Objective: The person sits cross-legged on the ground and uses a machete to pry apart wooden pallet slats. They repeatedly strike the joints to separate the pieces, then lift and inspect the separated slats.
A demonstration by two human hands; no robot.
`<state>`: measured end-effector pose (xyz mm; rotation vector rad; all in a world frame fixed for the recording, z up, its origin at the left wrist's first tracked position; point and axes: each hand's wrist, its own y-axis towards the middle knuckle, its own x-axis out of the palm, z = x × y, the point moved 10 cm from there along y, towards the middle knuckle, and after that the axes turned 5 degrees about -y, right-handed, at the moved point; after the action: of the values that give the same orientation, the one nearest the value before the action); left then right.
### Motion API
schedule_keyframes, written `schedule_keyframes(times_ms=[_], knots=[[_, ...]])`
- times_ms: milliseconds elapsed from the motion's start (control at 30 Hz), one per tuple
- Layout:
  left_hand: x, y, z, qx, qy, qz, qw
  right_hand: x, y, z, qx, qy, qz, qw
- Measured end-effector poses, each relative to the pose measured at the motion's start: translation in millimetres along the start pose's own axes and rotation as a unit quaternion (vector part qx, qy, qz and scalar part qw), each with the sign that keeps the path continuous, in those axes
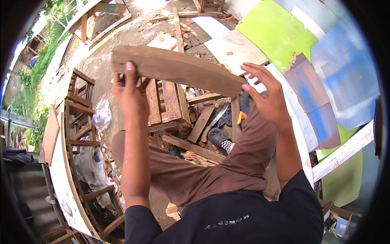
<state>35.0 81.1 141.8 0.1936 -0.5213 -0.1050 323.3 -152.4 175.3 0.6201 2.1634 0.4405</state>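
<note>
A brown wooden board (178, 70) is raised in front of me, its long side slanting down to the right. My left hand (132, 89) grips it near the left end, the thumb on the near face and the fingers behind, partly hidden. At the other end, my right hand (266, 93) has its fingers stretched apart, and its thumb tip is at the board's corner. Below the board, a long curved blade with a wooden handle (206, 133) lies near my shoe. A tool with an orange-yellow handle (241, 117) and dark blade is beside my right leg.
A slatted wooden piece (170, 103) stands just past my knees, with loose wood strips (201, 123) around it. Wooden frames (83, 142) and a clear plastic bag (101, 115) are at left. Green-painted sheets (276, 30) and blue-stained panels (345, 69) lie on the right.
</note>
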Motion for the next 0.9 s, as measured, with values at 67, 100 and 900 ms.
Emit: schedule_keyframes(times_ms=[67, 100, 900], knots=[[-57, 26, 19, 0.042, 0.037, 0.044, 0.997, 33, 21, 31, 0.026, 0.039, 0.014, 0.999], [-81, 37, 27, 0.071, 0.044, 0.048, 0.995, 54, 31, 59, 0.063, 0.077, 0.018, 0.995], [-272, 16, 9, -0.015, 0.13, 0.269, 0.954, 377, 39, 134, 0.213, 0.283, -0.095, 0.93]])
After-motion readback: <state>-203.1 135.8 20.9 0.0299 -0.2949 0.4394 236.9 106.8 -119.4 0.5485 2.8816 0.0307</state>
